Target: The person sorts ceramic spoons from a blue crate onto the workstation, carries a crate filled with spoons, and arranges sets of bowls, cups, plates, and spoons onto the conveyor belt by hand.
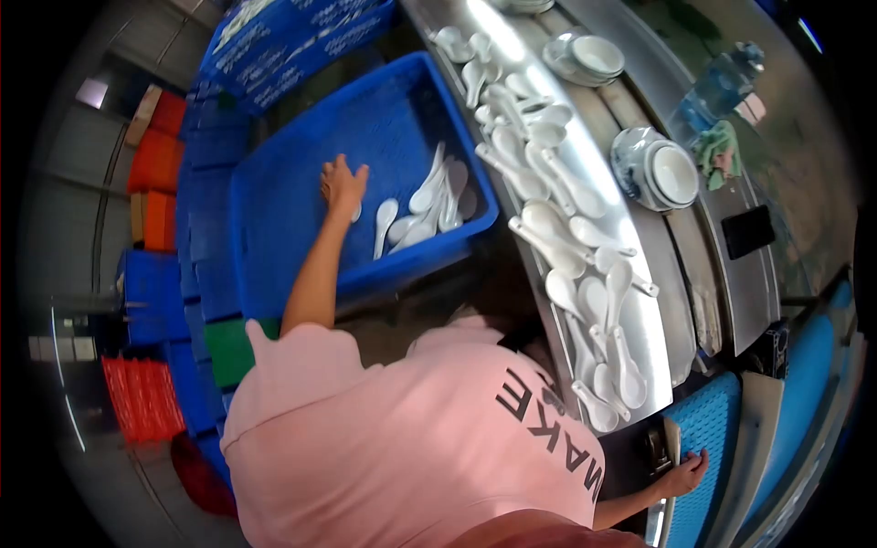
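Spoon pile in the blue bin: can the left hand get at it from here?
Likely yes: the left hand is inside the blue bin, and no barrier shows between it and the spoon pile; a loose spoon lies nearer.

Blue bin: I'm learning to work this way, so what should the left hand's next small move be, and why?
Probably shift the left hand toward the lone white spoon. The hand is already inside the blue bin, near that spoon, which seems to lie just clear of the heaped spoons; those overlap and may be harder to pick up singly.
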`<state>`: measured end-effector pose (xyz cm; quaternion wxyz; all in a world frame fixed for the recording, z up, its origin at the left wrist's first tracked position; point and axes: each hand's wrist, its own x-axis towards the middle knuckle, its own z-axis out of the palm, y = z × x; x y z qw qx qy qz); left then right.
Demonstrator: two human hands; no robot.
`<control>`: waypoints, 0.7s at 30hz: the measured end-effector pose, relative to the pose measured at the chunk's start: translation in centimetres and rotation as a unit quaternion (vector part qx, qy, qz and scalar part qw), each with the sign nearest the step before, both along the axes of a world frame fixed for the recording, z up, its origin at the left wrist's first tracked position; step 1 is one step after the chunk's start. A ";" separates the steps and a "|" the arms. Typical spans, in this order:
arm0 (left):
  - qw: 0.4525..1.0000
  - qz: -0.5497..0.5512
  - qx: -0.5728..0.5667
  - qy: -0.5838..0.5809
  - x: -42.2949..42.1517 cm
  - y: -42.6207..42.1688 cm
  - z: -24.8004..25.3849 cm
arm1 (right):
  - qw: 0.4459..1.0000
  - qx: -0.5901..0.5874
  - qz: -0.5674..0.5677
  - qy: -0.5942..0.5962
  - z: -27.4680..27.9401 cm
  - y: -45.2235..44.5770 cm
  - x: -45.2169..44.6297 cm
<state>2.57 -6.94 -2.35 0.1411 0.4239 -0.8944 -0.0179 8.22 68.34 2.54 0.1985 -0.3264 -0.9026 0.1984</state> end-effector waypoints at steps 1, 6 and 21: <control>0.996 0.080 0.018 -0.042 1.6 -1.5 -0.4 | 1.000 0.008 0.009 0.001 -0.3 0.4 0.1; 0.939 0.001 0.339 -0.057 6.1 -3.4 -2.3 | 0.999 0.031 0.018 -0.010 0.2 -0.3 0.2; 0.886 -0.214 0.381 -0.158 1.1 7.4 1.9 | 1.000 0.003 0.013 0.016 0.4 -1.0 0.0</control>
